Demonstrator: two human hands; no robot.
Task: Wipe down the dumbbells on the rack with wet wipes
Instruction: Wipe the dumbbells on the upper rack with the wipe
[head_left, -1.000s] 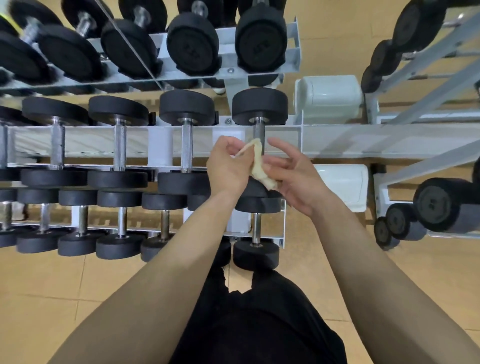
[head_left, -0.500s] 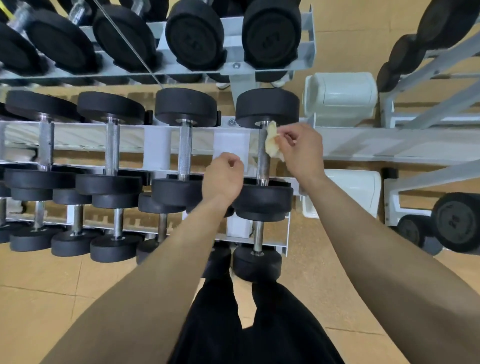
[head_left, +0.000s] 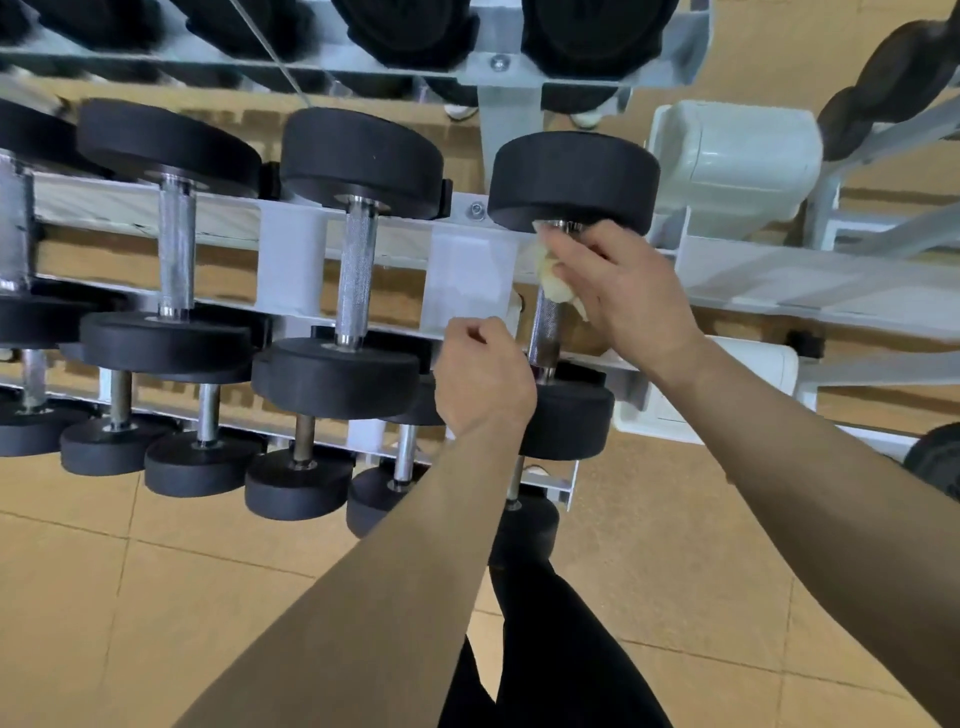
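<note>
Right hand (head_left: 623, 291) clasps wipe (head_left: 553, 283) against handle of dumbbell (head_left: 574, 179), whose long axis points away from the person; left hand (head_left: 483, 379) fisted.

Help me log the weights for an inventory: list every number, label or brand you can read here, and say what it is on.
No text can be read in this view.
Top-tier dumbbell ends: too blurred and cropped to show any marking.
Dumbbell being wiped: plain black, no lettering shows.
rack, white box, and wipe in the right hand: no lettering shows.
</note>
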